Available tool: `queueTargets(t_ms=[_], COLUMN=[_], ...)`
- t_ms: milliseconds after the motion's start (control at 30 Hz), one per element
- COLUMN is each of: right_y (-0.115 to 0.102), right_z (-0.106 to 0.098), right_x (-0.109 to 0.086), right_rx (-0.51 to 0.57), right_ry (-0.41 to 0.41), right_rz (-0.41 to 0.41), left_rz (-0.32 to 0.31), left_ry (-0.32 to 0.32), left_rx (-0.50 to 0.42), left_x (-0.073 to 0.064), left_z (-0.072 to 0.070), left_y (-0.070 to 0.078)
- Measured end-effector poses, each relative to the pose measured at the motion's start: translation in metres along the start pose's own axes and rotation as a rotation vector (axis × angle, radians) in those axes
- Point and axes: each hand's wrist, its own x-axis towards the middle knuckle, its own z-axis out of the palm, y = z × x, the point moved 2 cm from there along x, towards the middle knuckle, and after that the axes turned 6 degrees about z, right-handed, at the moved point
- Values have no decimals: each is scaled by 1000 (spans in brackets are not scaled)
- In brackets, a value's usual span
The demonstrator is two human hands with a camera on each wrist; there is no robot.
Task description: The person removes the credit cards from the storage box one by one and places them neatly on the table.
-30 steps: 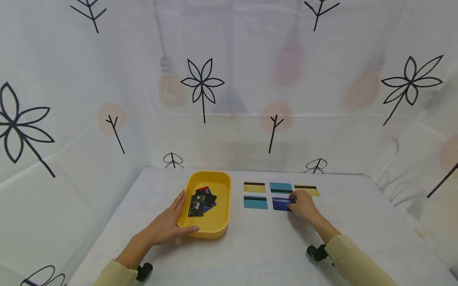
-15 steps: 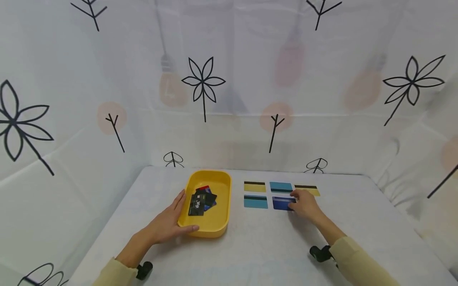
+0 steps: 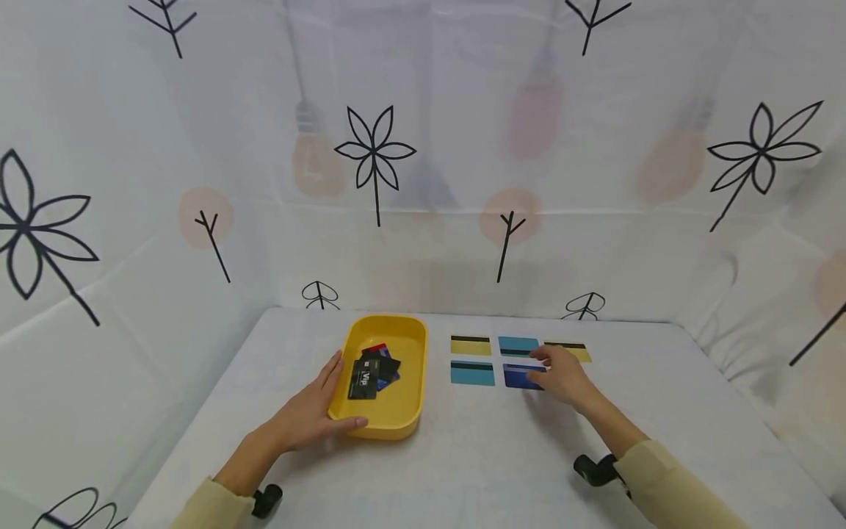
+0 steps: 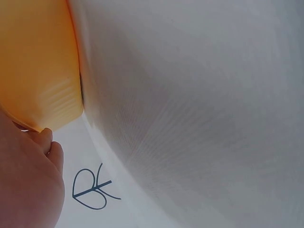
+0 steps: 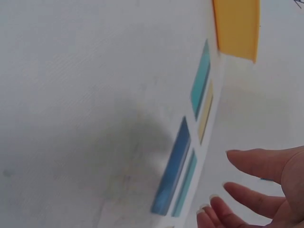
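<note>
My left hand (image 3: 307, 413) rests against a yellow tray (image 3: 415, 411), its fingers along the left side and its thumb at the front rim. In the tray lies a loose pile of cards, with a black card (image 3: 363, 382) reading "Vip" on top. My right hand (image 3: 560, 373) is just over the right end of a dark blue card (image 3: 518, 377) that lies flat on the table. Its thumb (image 5: 256, 164) and fingers stand apart with nothing between them in the right wrist view. Behind that card are a teal card (image 3: 518, 344) and a yellow card (image 3: 578, 353), partly covered by the hand.
Left of the blue card lies another teal card (image 3: 472, 374), with a yellow card (image 3: 471, 346) behind it. The cards form two rows, striped sides up. A white cloth covers the table (image 3: 476, 470), and a patterned curtain (image 3: 436, 250) rises at its back edge.
My right hand has lifted slightly off the dark blue card, its thumb and fingers spreading apart, and the card stays on the table. My left hand and the tray have not moved.
</note>
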Motion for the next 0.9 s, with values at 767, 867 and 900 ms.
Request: queueTargets(t_ms=[767, 867, 900], right_y=[-58, -64, -67], right_z=[19, 23, 24], right_x=[-14, -15, -15], right_rx=[154, 164, 168], right_ry=[-85, -87, -88], right_rz=[-139, -144, -146], left_rz=[-17, -15, -14], left_ry=[-10, -8, -7], left_rx=[1, 8, 9], left_x=[0, 0, 0], left_z=[1, 1, 1], left_y=[2, 0, 0])
